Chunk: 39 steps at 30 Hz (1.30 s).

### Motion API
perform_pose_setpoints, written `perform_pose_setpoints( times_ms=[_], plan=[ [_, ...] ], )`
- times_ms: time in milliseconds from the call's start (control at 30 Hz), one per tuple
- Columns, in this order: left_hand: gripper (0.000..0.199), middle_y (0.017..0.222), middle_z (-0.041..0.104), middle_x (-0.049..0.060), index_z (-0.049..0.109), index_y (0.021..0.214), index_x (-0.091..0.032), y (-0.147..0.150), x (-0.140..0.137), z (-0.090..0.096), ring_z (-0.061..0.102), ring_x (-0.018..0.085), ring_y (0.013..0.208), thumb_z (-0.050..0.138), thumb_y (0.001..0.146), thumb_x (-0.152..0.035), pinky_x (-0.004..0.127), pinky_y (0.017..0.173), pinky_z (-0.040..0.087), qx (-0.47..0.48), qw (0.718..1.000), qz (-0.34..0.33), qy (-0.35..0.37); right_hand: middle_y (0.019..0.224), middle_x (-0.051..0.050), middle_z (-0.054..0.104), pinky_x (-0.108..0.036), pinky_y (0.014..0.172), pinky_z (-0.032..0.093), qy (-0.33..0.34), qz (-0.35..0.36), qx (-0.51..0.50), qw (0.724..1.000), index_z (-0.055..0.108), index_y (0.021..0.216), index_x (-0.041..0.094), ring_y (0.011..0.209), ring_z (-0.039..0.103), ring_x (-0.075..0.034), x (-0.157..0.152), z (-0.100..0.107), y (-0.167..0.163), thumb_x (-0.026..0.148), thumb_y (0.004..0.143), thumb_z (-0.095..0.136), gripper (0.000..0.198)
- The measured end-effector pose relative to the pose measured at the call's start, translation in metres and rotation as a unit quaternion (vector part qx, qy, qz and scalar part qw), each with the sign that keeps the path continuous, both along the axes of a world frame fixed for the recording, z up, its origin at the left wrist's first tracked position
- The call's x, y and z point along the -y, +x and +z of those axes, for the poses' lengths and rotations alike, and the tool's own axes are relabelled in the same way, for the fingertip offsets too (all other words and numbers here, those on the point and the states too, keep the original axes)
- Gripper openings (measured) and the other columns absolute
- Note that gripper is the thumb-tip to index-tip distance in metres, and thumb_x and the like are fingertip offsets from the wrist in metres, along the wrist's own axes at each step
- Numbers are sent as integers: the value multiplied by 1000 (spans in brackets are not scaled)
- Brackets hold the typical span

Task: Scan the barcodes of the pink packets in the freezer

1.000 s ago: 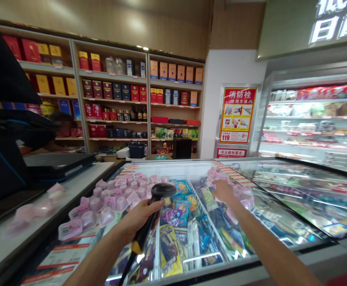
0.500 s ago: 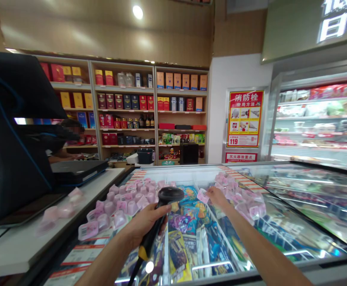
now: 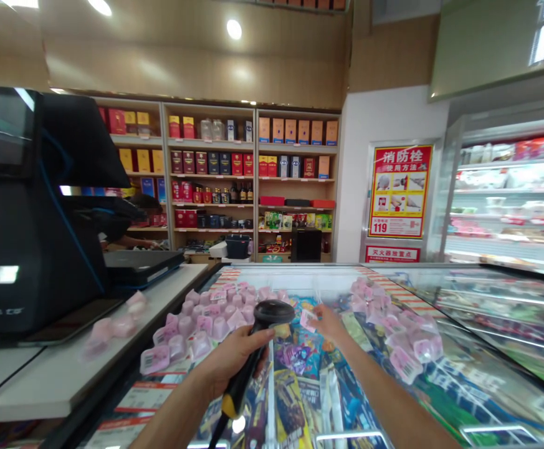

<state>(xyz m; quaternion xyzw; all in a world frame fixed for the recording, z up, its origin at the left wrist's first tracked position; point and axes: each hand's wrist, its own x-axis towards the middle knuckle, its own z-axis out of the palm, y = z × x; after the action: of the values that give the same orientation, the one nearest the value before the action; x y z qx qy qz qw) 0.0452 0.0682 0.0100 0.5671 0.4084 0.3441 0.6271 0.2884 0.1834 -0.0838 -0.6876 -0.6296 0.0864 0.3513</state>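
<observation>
dial centre taken at the scanner head, 12 pointing away from the worker. left hand (image 3: 241,357): fingers wrapped firmly round the handle of a black handheld barcode scanner (image 3: 274,310), thumb along its upper side; yellow section low on the handle, cable running off toward 7. right hand (image 3: 328,323): at 3 o'clock, thumb and fingers pinched on the edge of a small labelled pink plastic cup (image 3: 308,319), nearly closed, just the cup's edge between them; some fingers hidden from me. this cup is just beside the scanner head, a slim gap between the two, above a glass-topped chest freezer (image 3: 295,274). a crowd of similar pink cups (image 3: 201,324) spreads over the freezer top from 8 round to 11; a second cluster (image 3: 393,327) lies from 2 to 4. a few loose cups (image 3: 123,325), blurred, rest on the white counter (image 3: 61,390) at 9. under the glass, at 5 to 6, bright printed packets (image 3: 290,399). red-and-white price cards (image 3: 145,396) at 8. black checkout terminal (image 3: 61,218) at 10, with a second person (image 3: 113,231) partly hidden behind it. at 12, shelving stacked with boxed bottles (image 3: 213,163); at 2, a red-and-yellow fire hydrant poster (image 3: 400,190).
</observation>
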Motion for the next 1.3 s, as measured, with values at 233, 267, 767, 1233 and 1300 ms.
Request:
perform_pose_setpoints(
  times_ms=[233,267,767,1233,1300],
  plan=[
    [26,50,48,-5,46,64,-15,1,0,1,41,5,39,55,64,-39,17,38,32,0,1000,12,4,80,-5,64,-29,61,45,-20,55,-124,991,56,90,16,71,59,-19,1,2,-6,30,67,44,29],
    [25,50,48,-5,46,64,-15,1,0,2,41,5,39,55,65,-39,17,38,32,-2,1000,6,2,79,-4,63,-28,57,46,-32,58,-177,982,54,90,15,67,60,-18,1,4,-6,33,68,42,31],
    [31,50,47,-6,45,65,-16,14,-8,-2,43,7,41,57,62,-44,20,41,34,4,1000,-19,4,71,-1,64,-33,70,49,6,113,-477,872,57,80,15,73,61,-19,7,4,-3,17,52,54,28],
    [32,49,48,-5,46,60,-16,-14,-7,-1,40,6,39,56,62,-46,19,41,33,-61,998,30,6,125,-18,38,-34,93,29,35,-29,-62,997,39,118,6,119,30,-24,-13,0,-13,21,70,42,50],
    [34,48,47,-5,46,60,-16,-22,-8,-3,41,7,40,55,61,-48,20,42,34,-58,997,45,2,132,-20,25,-37,95,26,22,-9,-15,1000,31,124,4,124,18,-25,-16,0,-30,28,75,38,55]
  ],
)
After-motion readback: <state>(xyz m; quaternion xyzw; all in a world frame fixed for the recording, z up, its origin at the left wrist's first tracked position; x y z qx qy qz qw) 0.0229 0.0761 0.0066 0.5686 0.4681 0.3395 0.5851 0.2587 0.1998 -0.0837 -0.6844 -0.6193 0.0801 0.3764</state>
